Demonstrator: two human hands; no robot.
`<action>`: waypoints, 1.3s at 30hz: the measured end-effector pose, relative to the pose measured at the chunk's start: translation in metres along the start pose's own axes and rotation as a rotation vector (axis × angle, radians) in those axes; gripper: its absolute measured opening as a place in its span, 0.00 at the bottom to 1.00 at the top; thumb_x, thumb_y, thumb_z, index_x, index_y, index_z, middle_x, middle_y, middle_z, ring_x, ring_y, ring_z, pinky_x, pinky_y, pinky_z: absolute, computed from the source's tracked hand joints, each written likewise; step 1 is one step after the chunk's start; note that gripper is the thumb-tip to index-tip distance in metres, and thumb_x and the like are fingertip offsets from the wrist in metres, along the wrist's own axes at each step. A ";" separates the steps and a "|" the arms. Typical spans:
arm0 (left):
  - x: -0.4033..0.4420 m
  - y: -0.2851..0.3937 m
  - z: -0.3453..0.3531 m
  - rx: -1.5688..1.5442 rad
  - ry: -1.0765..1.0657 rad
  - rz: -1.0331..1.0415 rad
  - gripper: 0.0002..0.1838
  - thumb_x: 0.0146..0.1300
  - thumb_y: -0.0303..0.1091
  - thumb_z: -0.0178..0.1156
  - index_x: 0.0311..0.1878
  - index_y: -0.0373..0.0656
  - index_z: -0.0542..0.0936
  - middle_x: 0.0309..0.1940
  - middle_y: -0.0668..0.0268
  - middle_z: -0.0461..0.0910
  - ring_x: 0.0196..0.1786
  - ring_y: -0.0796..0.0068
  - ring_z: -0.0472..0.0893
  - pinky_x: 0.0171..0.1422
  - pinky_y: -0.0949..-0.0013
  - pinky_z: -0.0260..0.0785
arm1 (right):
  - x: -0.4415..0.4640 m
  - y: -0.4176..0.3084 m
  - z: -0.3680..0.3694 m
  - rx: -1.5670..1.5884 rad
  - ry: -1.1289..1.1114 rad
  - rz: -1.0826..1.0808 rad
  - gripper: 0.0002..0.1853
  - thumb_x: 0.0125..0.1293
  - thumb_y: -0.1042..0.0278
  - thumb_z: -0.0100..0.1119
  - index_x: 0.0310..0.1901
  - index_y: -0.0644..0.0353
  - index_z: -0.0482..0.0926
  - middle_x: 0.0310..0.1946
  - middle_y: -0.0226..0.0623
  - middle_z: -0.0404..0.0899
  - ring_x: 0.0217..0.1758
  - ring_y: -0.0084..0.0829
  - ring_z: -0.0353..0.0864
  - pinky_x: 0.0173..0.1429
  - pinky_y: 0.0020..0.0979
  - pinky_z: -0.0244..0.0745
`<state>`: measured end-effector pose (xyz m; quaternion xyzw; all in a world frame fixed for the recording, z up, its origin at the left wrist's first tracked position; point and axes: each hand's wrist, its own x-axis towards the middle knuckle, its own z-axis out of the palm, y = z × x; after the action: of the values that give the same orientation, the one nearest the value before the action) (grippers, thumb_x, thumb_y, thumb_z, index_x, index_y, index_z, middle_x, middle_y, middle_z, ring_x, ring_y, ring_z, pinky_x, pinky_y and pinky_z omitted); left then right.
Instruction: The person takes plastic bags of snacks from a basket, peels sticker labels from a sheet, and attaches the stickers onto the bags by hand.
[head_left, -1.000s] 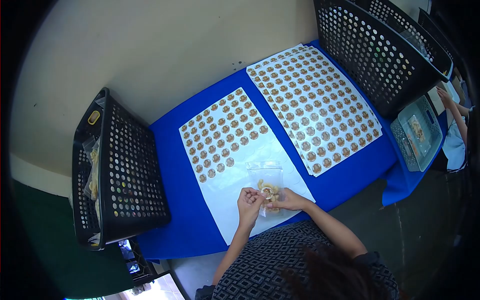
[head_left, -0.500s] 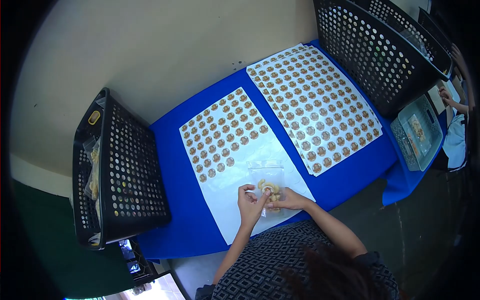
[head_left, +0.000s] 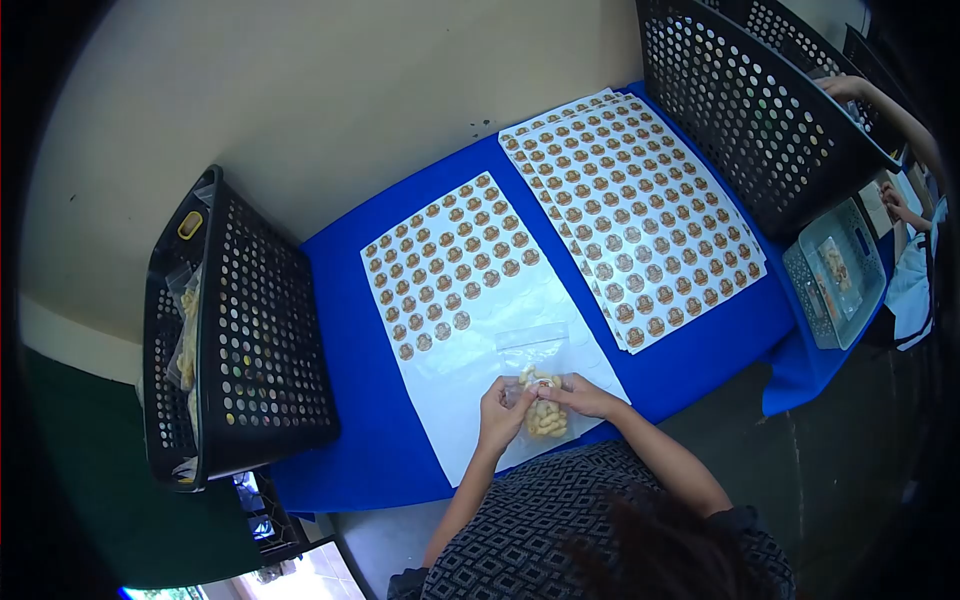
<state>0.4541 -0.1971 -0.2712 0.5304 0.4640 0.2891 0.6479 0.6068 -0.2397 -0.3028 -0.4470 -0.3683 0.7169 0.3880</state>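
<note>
A clear zip bag [head_left: 546, 418] with pale, curved snack pieces lies on the lower part of a partly used sticker sheet [head_left: 440, 385]. My left hand [head_left: 503, 410] grips the bag's left side, its thumb on the front. From the right, my right hand [head_left: 583, 396] holds the other side, and both thumbs meet over a round sticker [head_left: 541, 384] on the bag. The thumbs hide much of that sticker. Rows of round brown stickers remain on the upper part of the sheet.
Stacked full sticker sheets [head_left: 640, 220] lie on the blue cloth [head_left: 365, 440]. A black basket [head_left: 265, 330] holding bags stands left, another black basket [head_left: 740, 120] at back right. A teal basket [head_left: 833, 325] holds a packed bag. Another person's arm [head_left: 900, 115] reaches over the right black basket.
My right thumb has moved up to the sticker beside my left thumb, and my left fingers have closed on the bag's edge. The other person's arm now reaches into the right black basket.
</note>
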 end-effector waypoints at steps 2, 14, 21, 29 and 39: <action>0.000 -0.001 0.000 0.065 0.005 -0.016 0.10 0.54 0.34 0.56 0.34 0.35 0.72 0.29 0.65 0.74 0.32 0.82 0.72 0.36 0.79 0.65 | 0.001 0.000 0.002 0.002 0.007 0.041 0.20 0.58 0.57 0.50 0.46 0.66 0.70 0.38 0.34 0.73 0.41 0.21 0.71 0.45 0.22 0.66; 0.004 -0.008 -0.002 0.075 0.080 0.071 0.11 0.56 0.36 0.55 0.30 0.37 0.72 0.21 0.69 0.72 0.24 0.86 0.68 0.29 0.81 0.61 | -0.003 -0.007 0.008 0.052 0.014 0.031 0.19 0.58 0.57 0.51 0.42 0.66 0.71 0.34 0.34 0.74 0.36 0.21 0.72 0.42 0.22 0.67; 0.008 0.004 -0.006 -0.108 0.205 0.048 0.13 0.55 0.37 0.55 0.30 0.35 0.74 0.26 0.65 0.75 0.30 0.82 0.72 0.34 0.78 0.64 | -0.002 -0.011 0.019 -0.206 -0.050 -0.033 0.18 0.55 0.59 0.55 0.40 0.66 0.72 0.33 0.34 0.75 0.36 0.21 0.73 0.42 0.23 0.68; 0.007 0.046 -0.012 -0.156 0.217 0.116 0.14 0.54 0.38 0.56 0.30 0.34 0.75 0.27 0.62 0.76 0.29 0.81 0.72 0.34 0.78 0.64 | -0.008 -0.055 0.044 -0.099 0.089 -0.125 0.21 0.53 0.60 0.58 0.44 0.67 0.70 0.33 0.37 0.75 0.35 0.22 0.73 0.41 0.23 0.69; -0.009 0.079 -0.013 -0.183 0.176 0.185 0.12 0.53 0.35 0.57 0.30 0.33 0.76 0.24 0.63 0.76 0.28 0.80 0.73 0.35 0.78 0.64 | -0.022 -0.074 0.059 -0.085 0.142 -0.227 0.18 0.50 0.65 0.61 0.38 0.68 0.70 0.31 0.36 0.74 0.34 0.21 0.73 0.39 0.22 0.70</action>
<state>0.4482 -0.1783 -0.1936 0.4824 0.4396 0.4340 0.6210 0.5753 -0.2381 -0.2111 -0.4681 -0.4179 0.6188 0.4725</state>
